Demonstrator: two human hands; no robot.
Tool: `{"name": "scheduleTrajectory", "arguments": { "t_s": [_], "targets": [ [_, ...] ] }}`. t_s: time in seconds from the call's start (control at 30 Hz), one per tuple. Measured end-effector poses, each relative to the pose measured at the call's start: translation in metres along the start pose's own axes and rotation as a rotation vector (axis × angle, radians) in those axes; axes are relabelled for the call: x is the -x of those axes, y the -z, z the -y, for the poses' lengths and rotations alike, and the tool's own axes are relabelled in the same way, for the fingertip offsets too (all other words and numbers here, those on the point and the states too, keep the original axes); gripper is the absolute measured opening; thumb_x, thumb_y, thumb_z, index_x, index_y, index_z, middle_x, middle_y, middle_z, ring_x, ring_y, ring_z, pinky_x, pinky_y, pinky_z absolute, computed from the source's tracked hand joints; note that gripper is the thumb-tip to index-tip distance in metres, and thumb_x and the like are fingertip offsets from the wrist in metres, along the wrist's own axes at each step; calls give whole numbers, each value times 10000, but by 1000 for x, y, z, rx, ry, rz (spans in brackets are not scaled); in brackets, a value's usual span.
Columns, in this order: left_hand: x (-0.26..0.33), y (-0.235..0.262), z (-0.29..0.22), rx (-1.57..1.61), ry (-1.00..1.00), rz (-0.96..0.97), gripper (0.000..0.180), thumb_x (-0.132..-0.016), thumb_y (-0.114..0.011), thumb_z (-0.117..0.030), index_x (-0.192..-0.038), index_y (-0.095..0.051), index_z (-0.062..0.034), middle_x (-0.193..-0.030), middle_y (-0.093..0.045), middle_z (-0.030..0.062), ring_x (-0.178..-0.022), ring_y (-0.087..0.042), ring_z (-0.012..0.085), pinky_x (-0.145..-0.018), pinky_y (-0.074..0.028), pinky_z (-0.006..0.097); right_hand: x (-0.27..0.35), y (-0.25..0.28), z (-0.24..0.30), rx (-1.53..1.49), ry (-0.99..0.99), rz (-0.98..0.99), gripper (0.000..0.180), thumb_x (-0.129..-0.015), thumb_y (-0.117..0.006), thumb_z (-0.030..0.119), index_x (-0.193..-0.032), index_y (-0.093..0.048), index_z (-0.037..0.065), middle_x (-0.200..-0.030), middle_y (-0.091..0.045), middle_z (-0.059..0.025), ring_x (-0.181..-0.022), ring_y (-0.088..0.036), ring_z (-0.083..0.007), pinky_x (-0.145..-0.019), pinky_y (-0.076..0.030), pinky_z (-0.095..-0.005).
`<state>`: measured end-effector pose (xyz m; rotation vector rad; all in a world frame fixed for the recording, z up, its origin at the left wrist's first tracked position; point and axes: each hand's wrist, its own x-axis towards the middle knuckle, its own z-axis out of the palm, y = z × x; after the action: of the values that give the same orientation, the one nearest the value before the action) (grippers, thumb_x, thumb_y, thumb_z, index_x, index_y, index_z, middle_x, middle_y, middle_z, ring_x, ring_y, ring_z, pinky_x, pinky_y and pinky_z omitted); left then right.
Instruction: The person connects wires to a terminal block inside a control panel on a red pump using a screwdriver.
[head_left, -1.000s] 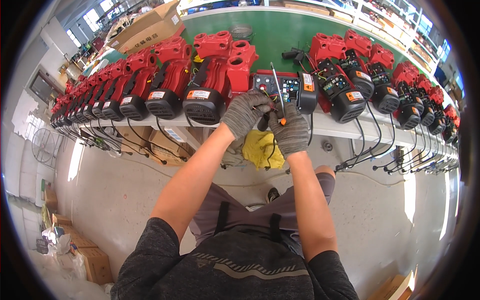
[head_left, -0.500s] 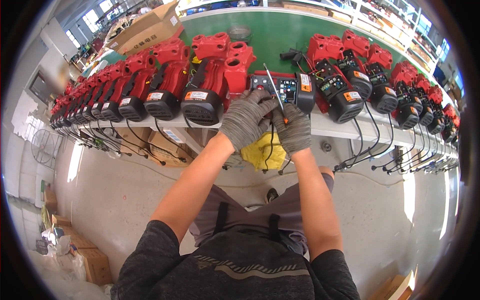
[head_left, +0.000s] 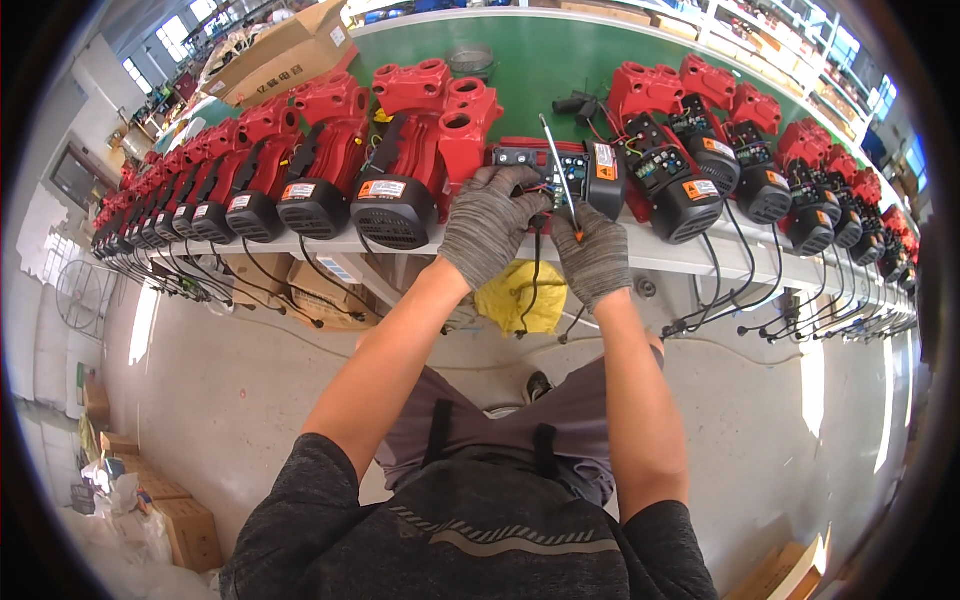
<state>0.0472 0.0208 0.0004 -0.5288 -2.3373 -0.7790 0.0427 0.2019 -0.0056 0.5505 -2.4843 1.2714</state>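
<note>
- Both hands have edged up onto the surface [head_left: 660, 255].
- Left hand [head_left: 490, 225] grips the red-and-black pump [head_left: 560, 175].
- Right hand [head_left: 595, 255] clamps a thin screwdriver [head_left: 558, 165].

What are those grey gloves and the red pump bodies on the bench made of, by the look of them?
Grey gloves: knitted fabric, matte, with a speckled weave. Red pump bodies: probably painted cast metal, thick-walled, glossy, with rounded flanged ports; plastic can't be ruled out.

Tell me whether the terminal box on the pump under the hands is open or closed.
Open. The terminal box shows bare wiring, its black cover swung aside; the right hand holds a screwdriver into it, left hand beside.
</note>
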Motion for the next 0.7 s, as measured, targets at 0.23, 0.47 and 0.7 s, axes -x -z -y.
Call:
{"name": "scheduleTrajectory", "arguments": {
  "t_s": [0.23, 0.47, 0.7],
  "targets": [
    [-1, 5, -5, -109, -146, -27, 276, -754, -771, -11, -999, -783, -138, -1180, -660, 58, -1050, -595, 286, -897, -538, 368, 2, -2, -2, 11, 75, -51, 171, -925, -660, 134, -1006, -686, -14, -860, -708, -188, -786, -693, -324, -711, -526, -389],
    [5, -6, -2, 162, 44, -78, 334, -758, -772, 48, -1068, -737, -70, -1110, -639, 77, -1026, -604, 244, -866, -550, 345, 5, 6, 18, -842, -686, 220, 198, -984, -624, 218, -1005, -658, 24, -663, -626, -67, -501, -594, -149, -453, -461, -314],
    [3, -4, 0, 89, -29, -63, 359, -795, -740, 58, -1136, -702, -49, -1098, -626, 103, -1006, -608, 227, -833, -553, 314, 5, 6, -9, 253, 304, -185, 289, -888, -683, 186, -1171, -654, 133, -1080, -669, -115, -763, -685, -361, -624, -565, -446]
  ]
}}
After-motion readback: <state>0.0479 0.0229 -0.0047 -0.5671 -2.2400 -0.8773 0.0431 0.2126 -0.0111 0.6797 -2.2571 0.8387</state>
